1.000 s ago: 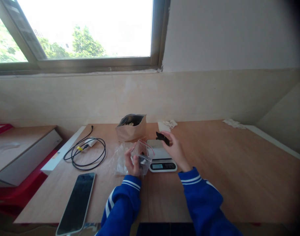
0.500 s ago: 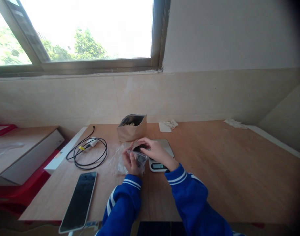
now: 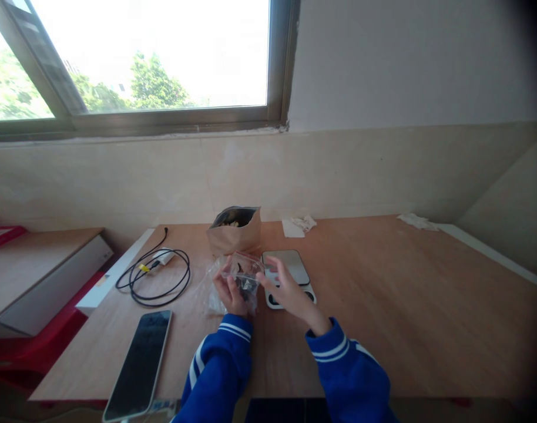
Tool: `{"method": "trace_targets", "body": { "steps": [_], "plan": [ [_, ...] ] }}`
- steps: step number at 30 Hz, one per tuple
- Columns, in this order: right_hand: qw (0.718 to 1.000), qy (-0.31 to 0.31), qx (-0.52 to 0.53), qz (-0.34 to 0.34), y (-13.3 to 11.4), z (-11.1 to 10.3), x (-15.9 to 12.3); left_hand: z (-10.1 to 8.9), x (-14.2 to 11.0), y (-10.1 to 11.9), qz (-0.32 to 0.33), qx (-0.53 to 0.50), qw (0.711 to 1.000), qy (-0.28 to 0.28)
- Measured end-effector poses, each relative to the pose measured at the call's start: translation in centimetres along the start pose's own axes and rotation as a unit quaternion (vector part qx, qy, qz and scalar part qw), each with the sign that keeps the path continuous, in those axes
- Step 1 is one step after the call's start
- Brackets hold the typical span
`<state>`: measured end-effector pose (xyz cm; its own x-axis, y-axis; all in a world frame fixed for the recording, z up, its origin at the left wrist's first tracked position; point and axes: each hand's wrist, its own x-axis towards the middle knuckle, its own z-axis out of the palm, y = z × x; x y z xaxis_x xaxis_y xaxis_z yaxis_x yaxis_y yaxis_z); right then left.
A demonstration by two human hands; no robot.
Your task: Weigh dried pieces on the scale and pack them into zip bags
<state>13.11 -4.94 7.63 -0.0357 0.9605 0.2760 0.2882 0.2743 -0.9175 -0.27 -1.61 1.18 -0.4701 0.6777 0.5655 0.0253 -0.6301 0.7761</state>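
Observation:
A clear plastic zip bag [image 3: 247, 283] with dark pieces inside is in my left hand [image 3: 231, 294], which is closed on its left side. The bag's mouth gapes upward. My right hand [image 3: 288, 292] is by the bag's right edge with its fingers apart; whether a fingertip touches the plastic I cannot tell. Beneath that hand lies a kitchen scale [image 3: 300, 267] with a metal plate, its display partly covered. More crumpled clear plastic [image 3: 214, 299] lies left of my left hand. Just behind stands an opened brown paper pouch [image 3: 235, 238] with light brown pieces in it.
A coiled black cable [image 3: 187, 282] and a white adapter [image 3: 163, 256] lie to the left. A phone [image 3: 140, 361] rests at the table's front left. White paper [image 3: 292, 229] and crumpled tissue [image 3: 304, 223] lie at the back, with more tissue [image 3: 417, 221] farther right.
My right hand has drawn back from the bag's mouth to the right, and its fingers have spread. The dark pieces sit lower in the bag. My left hand still holds it.

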Motion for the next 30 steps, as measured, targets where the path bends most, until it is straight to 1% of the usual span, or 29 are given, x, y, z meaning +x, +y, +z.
{"method": "trace_targets", "body": {
  "steps": [3,5,7,10,13,14,16,18,20,21,23,24,27,30],
  "plan": [
    [0.996,-0.032,0.076,0.028,0.4,2.0,-1.3,0.1,-0.2,0.3,0.029,-0.011,1.000,0.002],
    [0.991,-0.012,0.125,0.043,0.2,3.0,-1.6,0.1,-0.5,0.6,0.039,-0.020,0.999,-0.012],
    [0.985,0.021,0.166,0.047,-0.1,3.4,-1.6,0.0,-0.7,0.9,0.047,-0.014,0.998,-0.031],
    [0.972,0.050,0.225,0.035,-0.4,2.7,-1.6,-0.4,-0.8,1.4,0.060,0.028,0.997,-0.026],
    [0.965,0.070,0.248,0.044,-0.3,1.2,-1.8,-0.7,-0.8,1.5,0.050,0.075,0.996,0.012],
    [0.966,0.078,0.242,0.044,-0.1,0.8,-2.0,-0.7,-0.8,1.5,0.036,0.081,0.996,0.023],
    [0.970,0.095,0.222,0.035,0.4,-0.1,-2.3,-0.6,-0.9,1.3,-0.021,0.074,0.997,0.027],
    [0.972,0.116,0.202,0.029,1.1,-0.6,-2.8,-0.5,-1.0,1.1,-0.092,0.053,0.994,-0.002],
    [0.973,0.133,0.185,0.031,1.8,-0.9,-3.2,-0.4,-1.2,1.1,-0.132,0.035,0.988,-0.065],
    [0.974,0.138,0.179,0.034,2.1,-1.0,-3.4,-0.4,-1.4,1.2,-0.139,0.029,0.985,-0.097],
    [0.972,0.145,0.180,0.040,2.6,-1.1,-3.8,-0.5,-1.6,1.4,-0.141,0.016,0.980,-0.142],
    [0.970,0.150,0.185,0.044,2.8,-1.2,-4.0,-0.5,-1.6,1.6,-0.143,0.012,0.978,-0.151],
    [0.964,0.174,0.194,0.057,3.4,-1.4,-4.5,-0.7,-1.8,1.8,-0.145,0.012,0.977,-0.156],
    [0.965,0.198,0.164,0.055,4.3,-1.7,-4.9,-0.8,-1.9,1.8,-0.144,0.029,0.972,-0.185]
  ]
}}
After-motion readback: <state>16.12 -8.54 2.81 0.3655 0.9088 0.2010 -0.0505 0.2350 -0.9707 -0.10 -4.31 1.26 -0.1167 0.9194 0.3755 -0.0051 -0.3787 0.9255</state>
